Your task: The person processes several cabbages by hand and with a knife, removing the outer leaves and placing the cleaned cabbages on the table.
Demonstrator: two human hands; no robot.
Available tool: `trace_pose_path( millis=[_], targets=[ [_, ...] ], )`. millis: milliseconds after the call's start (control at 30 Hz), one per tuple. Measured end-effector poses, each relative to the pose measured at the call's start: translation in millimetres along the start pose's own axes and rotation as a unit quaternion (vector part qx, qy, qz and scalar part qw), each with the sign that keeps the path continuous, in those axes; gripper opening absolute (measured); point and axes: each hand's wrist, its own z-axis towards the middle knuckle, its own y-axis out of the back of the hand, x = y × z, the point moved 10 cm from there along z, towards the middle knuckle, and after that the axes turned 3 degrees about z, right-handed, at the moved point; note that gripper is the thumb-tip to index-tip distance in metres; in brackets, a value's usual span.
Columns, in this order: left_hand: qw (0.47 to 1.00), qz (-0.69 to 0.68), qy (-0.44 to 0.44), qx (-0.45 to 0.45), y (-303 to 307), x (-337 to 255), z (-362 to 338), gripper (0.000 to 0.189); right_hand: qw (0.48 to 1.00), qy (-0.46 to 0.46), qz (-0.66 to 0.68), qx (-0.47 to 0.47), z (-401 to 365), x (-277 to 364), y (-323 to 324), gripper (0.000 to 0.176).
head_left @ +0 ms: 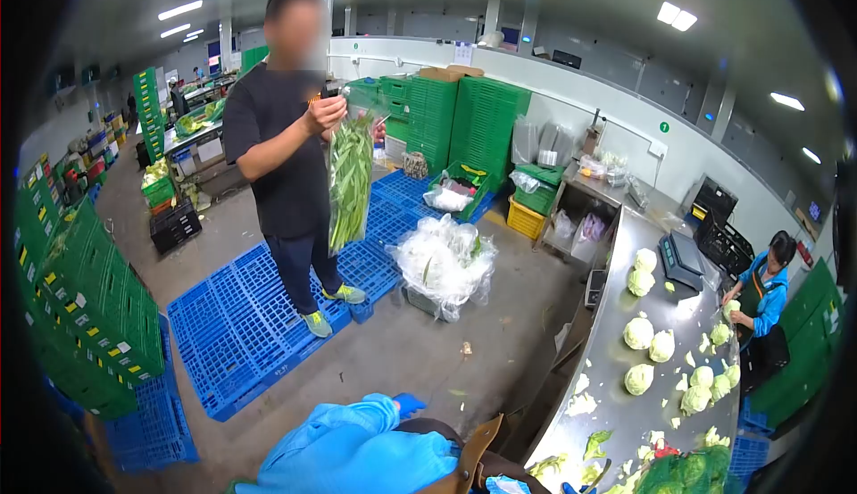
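My left hand (409, 404), in a blue glove at the end of a blue sleeve (357, 445), hangs over the floor beside my body. Its fingers look loosely stretched, with nothing in them. Of my right hand (576, 489), only a bit of blue glove shows at the bottom edge; its fingers are hidden. It lies by trimmed cabbage leaves (555, 472) on the metal table (594, 338). Several pale cabbages (638, 333) rest farther along the table. A green net bag (683, 474) of vegetables sits at the near right corner.
A person (281, 155) on blue pallets (241, 324) holds a clear bag of long green leaves (351, 182). A person in blue (766, 284) handles a cabbage across the table, near a scale (680, 257). Green crates (89, 298) stack at left; a plastic-lined container (444, 266) stands mid-floor.
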Motion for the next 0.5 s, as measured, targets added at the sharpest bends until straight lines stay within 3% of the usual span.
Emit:
trace_pose_path(
  millis=[67,167,267,333,400,500],
  targets=[
    [0.999,0.011,0.034,-0.02,21.0,23.9,11.8,0.056,0.997,-0.052,0.056,-0.001,-38.6,73.2,11.3,0.038],
    [0.997,0.036,0.058,-0.022,26.4,41.1,18.0,0.055,0.991,-0.006,0.057,0.122,-26.4,64.5,-8.4,0.038],
    [0.997,0.052,0.052,-0.036,18.7,40.4,29.5,0.05,0.991,-0.034,0.096,0.084,-18.4,48.8,-9.3,0.039],
    [0.973,0.225,-0.039,0.017,-0.5,13.3,31.8,0.047,0.996,0.009,0.071,0.046,-17.1,43.3,-6.2,0.038],
    [0.901,0.403,-0.144,0.068,-22.9,-25.3,13.9,0.043,0.997,0.057,0.048,0.01,-10.4,42.2,-6.1,0.037],
    [0.878,0.434,-0.192,0.057,-35.0,-61.7,-13.8,0.041,0.998,0.053,0.044,-0.012,14.1,-1.0,-22.4,0.038]
  ],
)
